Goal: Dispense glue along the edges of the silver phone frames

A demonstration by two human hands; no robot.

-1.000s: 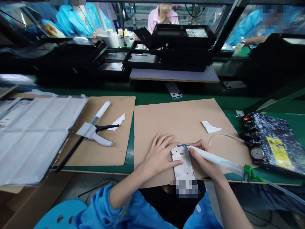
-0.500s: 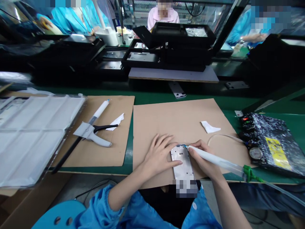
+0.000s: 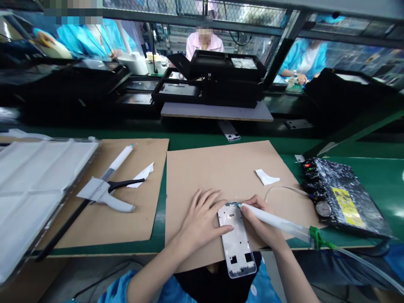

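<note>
A silver phone frame [image 3: 237, 240] lies at a slant on the cardboard, its near end reaching past the edge toward my lap. My left hand [image 3: 203, 221] holds its upper left part, the thumb across its face and the index finger at the top edge; the other fingers are spread over the cardboard. My right hand [image 3: 260, 221] is closed like a pen grip around a white dispensing syringe [image 3: 274, 221], whose blue tip meets the frame's top right corner. A green fitting [image 3: 315, 237] joins the syringe's rear to a clear tube.
A black dispenser box [image 3: 347, 198] with a gauge stands right. On the left lie a syringe gun [image 3: 105, 187] and a white compartment tray [image 3: 38, 181]. A paper scrap [image 3: 267, 177] lies on the cardboard [image 3: 202, 172]. Black fixtures [image 3: 227, 86] and co-workers are behind.
My view has tilted up and shifted slightly right, so the bench appears lower and to the left. Both hands keep their places on the phone frame and syringe.
</note>
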